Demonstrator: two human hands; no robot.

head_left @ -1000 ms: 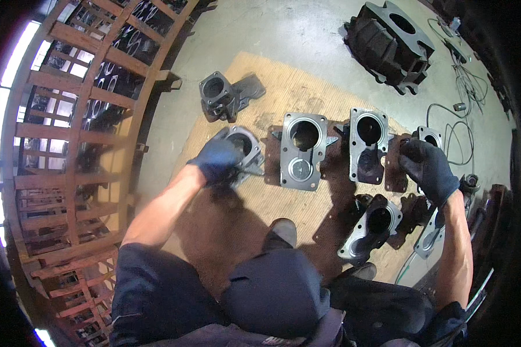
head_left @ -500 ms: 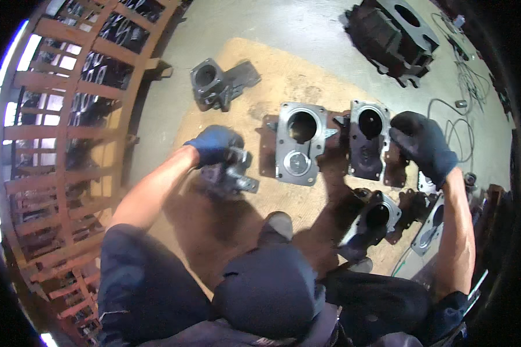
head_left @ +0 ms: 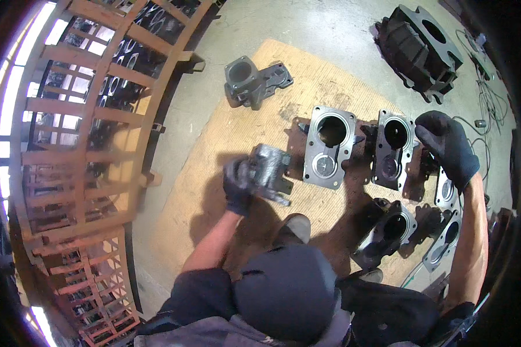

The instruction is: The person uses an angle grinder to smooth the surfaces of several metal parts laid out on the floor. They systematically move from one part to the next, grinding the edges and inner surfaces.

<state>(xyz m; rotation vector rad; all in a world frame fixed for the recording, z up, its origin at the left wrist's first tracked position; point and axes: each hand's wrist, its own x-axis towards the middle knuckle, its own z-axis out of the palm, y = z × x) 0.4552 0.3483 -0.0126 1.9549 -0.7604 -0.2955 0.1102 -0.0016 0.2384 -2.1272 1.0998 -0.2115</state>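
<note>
My left hand (head_left: 239,184), in a dark blue glove, is closed around a grey metal casting (head_left: 272,169) and holds it tilted, with a flange toward me. To its right stands a flanged casting (head_left: 329,173) with a large round bore and a smaller round face. Beyond it is a similar flanged casting (head_left: 389,165). My gloved right hand (head_left: 446,147) is beside that one's right edge, its fingers curled together. Whether they touch the casting or hold something small cannot be made out.
A tan ribbed board (head_left: 197,156) lies under the castings. Another casting (head_left: 249,84) rests at its far left, more castings (head_left: 395,225) at near right. A large black housing (head_left: 417,52) sits on the floor far right, with cables (head_left: 492,98) beside it. Reddish crates (head_left: 107,104) line the left.
My left hand has turned and shifted right and nearer with its casting. The whole view has shifted, and the right hand remains beside the same flanged casting.
</note>
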